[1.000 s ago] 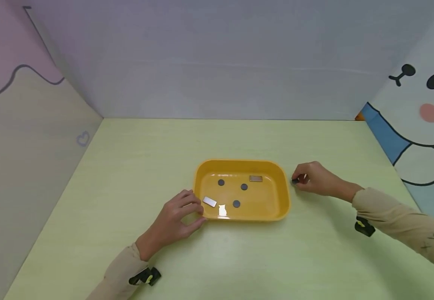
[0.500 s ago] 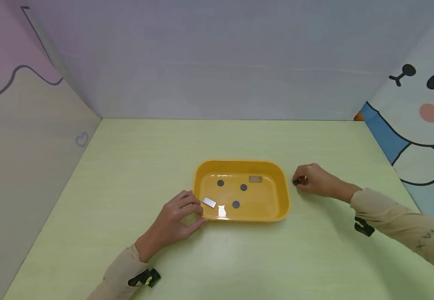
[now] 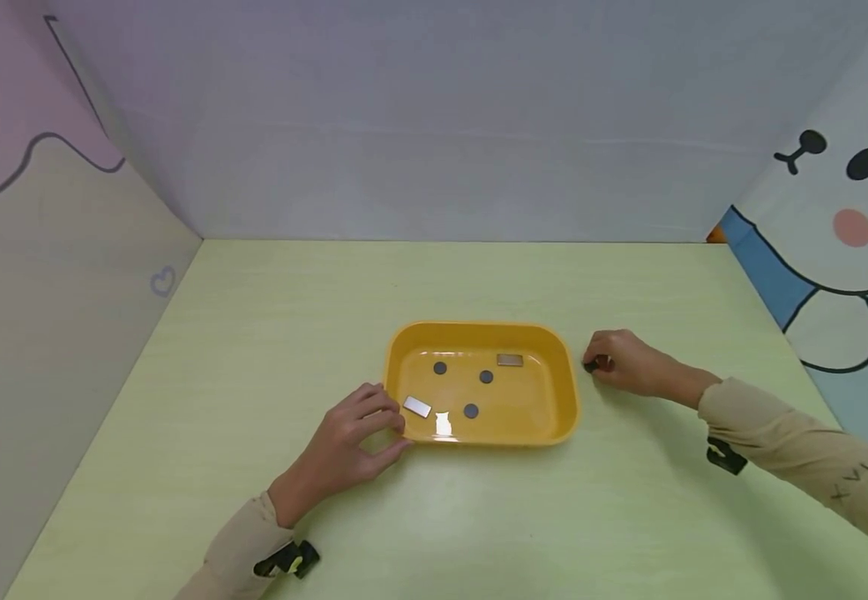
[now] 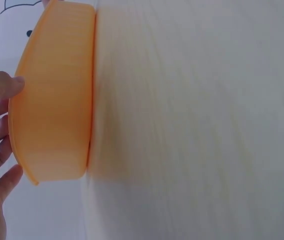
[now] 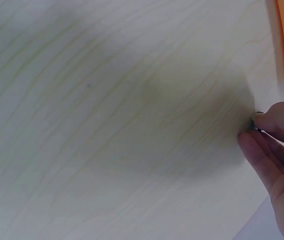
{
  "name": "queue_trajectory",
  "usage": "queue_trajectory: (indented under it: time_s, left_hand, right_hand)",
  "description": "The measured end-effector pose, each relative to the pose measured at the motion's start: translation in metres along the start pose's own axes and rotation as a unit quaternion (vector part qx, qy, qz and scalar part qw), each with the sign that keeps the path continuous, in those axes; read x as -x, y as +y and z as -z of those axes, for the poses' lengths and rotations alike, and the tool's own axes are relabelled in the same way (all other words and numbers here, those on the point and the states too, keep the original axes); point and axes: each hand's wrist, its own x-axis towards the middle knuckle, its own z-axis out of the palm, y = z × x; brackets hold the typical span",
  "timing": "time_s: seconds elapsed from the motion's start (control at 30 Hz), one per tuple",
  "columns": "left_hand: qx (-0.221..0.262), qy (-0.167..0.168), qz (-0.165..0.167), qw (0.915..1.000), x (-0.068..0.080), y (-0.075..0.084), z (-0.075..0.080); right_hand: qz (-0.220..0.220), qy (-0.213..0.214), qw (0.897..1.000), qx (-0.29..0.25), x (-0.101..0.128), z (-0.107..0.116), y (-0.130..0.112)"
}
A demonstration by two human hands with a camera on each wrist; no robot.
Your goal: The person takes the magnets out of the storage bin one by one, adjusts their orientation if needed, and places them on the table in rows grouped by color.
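An orange tray (image 3: pixel 564 392) sits mid-table and holds three dark round discs (image 3: pixel 470 411) and two silver rectangular pieces (image 3: pixel 417 407). My left hand (image 3: pixel 358 437) rests against the tray's near left corner, fingers curved around its rim; the left wrist view shows those fingers (image 4: pixel 2 125) against the tray wall (image 4: pixel 57 100). My right hand (image 3: pixel 621 362) lies on the table just right of the tray, fingers curled and pinching a small dark disc (image 3: pixel 590 365) at the fingertips. In the right wrist view the fingers (image 5: pixel 272 145) are bunched on the table and the disc barely shows.
The pale green table (image 3: pixel 479 517) is boxed in by a grey back wall, a pink and beige left panel (image 3: pixel 43 275) and a cartoon-printed right panel (image 3: pixel 839 250). Bare tabletop lies in front of and behind the tray.
The right hand has stayed beside the tray with the dark disc, shifting only slightly. The left hand and tray have not moved.
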Motion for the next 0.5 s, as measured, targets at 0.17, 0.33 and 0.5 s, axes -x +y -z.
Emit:
queue_trajectory:
  time_s: [0.17,0.33,0.5]
  left_hand:
    - [0.001,-0.001,0.002,1.0,-0.0003,0.0005,-0.0001]
    - [0.003,0.0,0.0,1.0,0.0,0.0009,-0.0004]
    - [0.004,0.0,-0.001,1.0,0.0003,0.0013,-0.0012]
  right_hand:
    - [-0.007,-0.004,1.0,0.002,0.0003,0.0017,-0.0012]
    - [-0.012,-0.009,1.0,0.002,0.0024,0.0016,-0.0015]
    - [-0.015,-0.003,1.0,0.003,0.0047,0.0015,-0.0013]
